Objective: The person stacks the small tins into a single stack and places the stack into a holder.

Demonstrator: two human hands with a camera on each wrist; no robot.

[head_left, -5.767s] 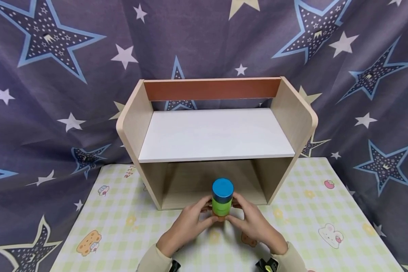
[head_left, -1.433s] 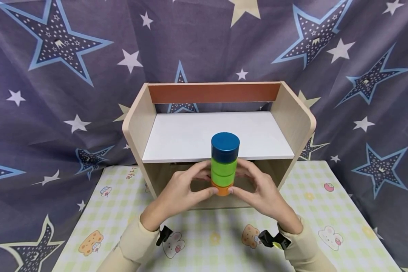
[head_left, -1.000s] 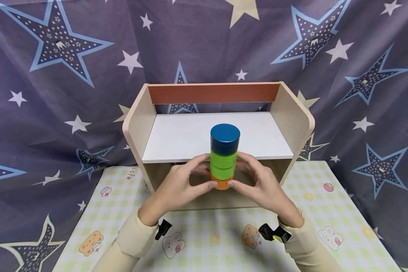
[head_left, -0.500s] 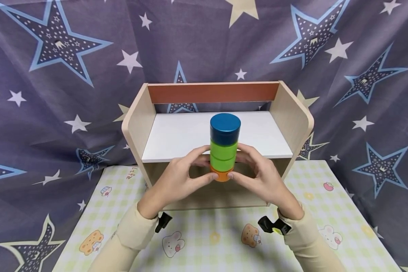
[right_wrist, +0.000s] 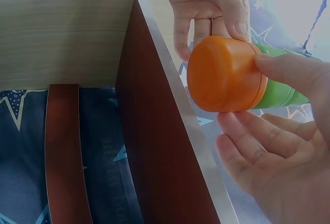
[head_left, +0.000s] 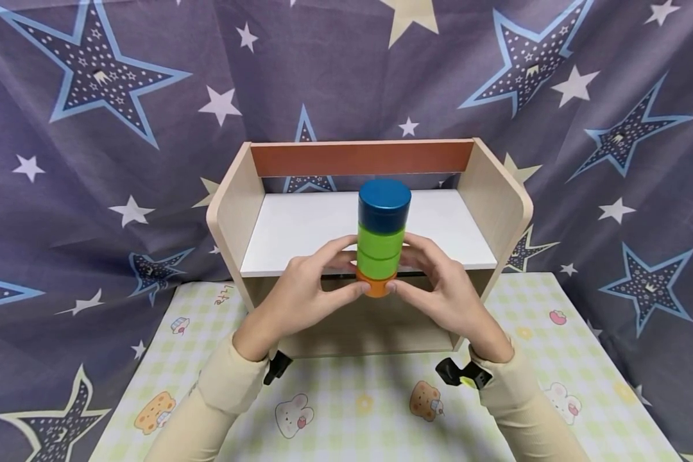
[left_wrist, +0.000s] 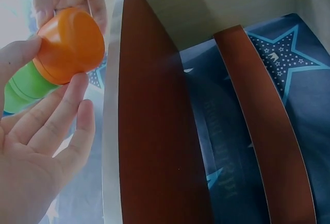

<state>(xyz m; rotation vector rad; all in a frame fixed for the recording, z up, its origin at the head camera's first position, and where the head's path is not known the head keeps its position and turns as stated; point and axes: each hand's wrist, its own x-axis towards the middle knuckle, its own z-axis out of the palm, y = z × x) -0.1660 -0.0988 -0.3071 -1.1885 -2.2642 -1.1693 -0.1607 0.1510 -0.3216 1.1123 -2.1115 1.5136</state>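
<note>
A round cylinder [head_left: 379,253], upright, has a dark blue top, two green bands and an orange bottom. From the left my left hand [head_left: 300,292] grips it, thumb on the orange part and fingers behind. My right hand [head_left: 453,298] grips it the same way from the right. Both hold it up in front of the shelf unit's white board [head_left: 306,231], which it overlaps in the head view. The left wrist view shows the cylinder's rounded orange bottom [left_wrist: 72,46] from below. In the right wrist view, fingertips [right_wrist: 232,126] touch the orange bottom's side.
The shelf unit has pale wood sides [head_left: 496,192], a reddish-brown back rail [head_left: 360,158] and a compartment below the white board. It stands on a table with a green checked cloth [head_left: 346,436]. A dark star-patterned curtain [head_left: 346,58] hangs behind.
Both hands have raised the cylinder, first from low by the lower compartment and now up level with the white board. It is still rising slightly over the last half second.
</note>
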